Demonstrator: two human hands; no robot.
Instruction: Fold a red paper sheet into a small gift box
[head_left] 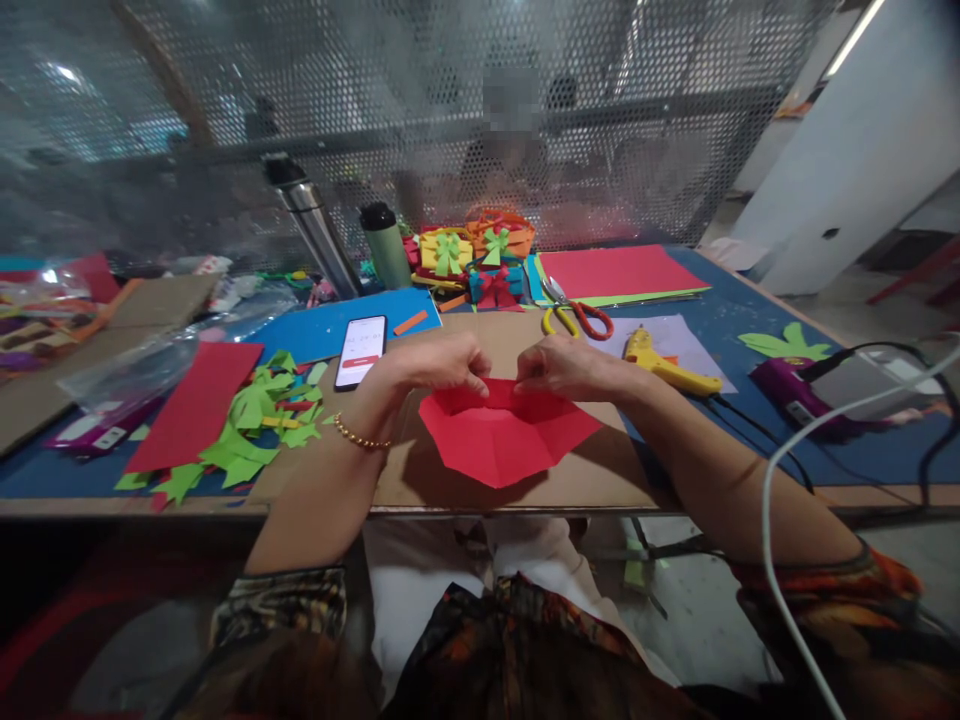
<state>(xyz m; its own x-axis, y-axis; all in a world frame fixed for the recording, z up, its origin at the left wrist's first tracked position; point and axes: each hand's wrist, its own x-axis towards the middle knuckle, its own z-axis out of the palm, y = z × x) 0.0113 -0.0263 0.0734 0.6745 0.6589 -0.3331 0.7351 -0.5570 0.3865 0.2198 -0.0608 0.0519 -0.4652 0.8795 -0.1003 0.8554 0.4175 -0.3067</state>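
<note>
A folded sheet of red paper (pixel 502 440) lies on a brown cardboard board (pixel 420 470) at the table's front edge. My left hand (pixel 435 365) pinches the paper's far edge on the left side, fingers curled shut. My right hand (pixel 566 368) pinches the same far edge on the right side, fingers curled as well. The two hands nearly meet above the fold. A bead bracelet (pixel 360 436) sits on my left wrist.
A phone (pixel 361 351) lies left of my hands, beside green paper scraps (pixel 255 425) and a red sheet (pixel 196 405). Scissors (pixel 574 315), a yellow glue gun (pixel 664 365) and a purple glue gun (pixel 795 395) lie to the right. Two bottles (pixel 386 245) and paper gift boxes (pixel 480 255) stand behind. A person sits beyond the mesh.
</note>
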